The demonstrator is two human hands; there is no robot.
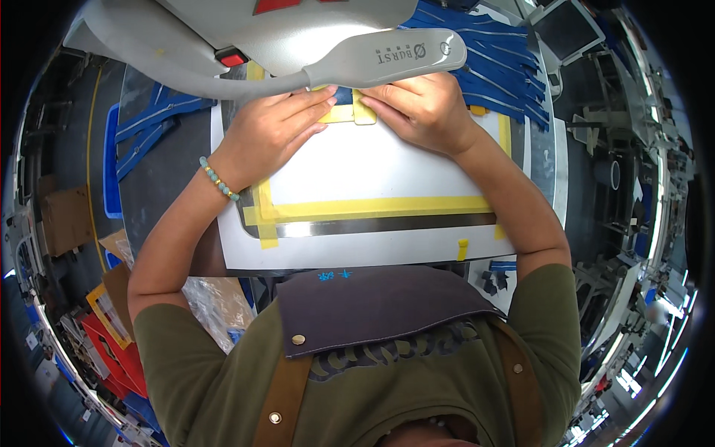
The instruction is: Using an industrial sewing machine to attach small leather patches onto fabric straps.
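Under the grey machine's overhanging handle-like part [383,56], a small blue piece [343,95] lies among yellow tape guides [335,115] on a white board [350,164]. My left hand [272,134] has its fingers closed at the blue piece's left side, fingertips on it. My right hand [428,112] is closed at the other side, its thumb and finger at the piece and the short upright yellow strip [364,113]. The grey part hides some of my fingers. Long yellow tape [372,205] borders the board.
Blue zipper-like strips [495,67] lie behind my right hand, more [145,130] at left beside a blue tray [112,164]. A small screen [568,30] stands at back right. Cardboard boxes [67,220], plastic wrapping [208,309] and red bins [108,350] are at lower left.
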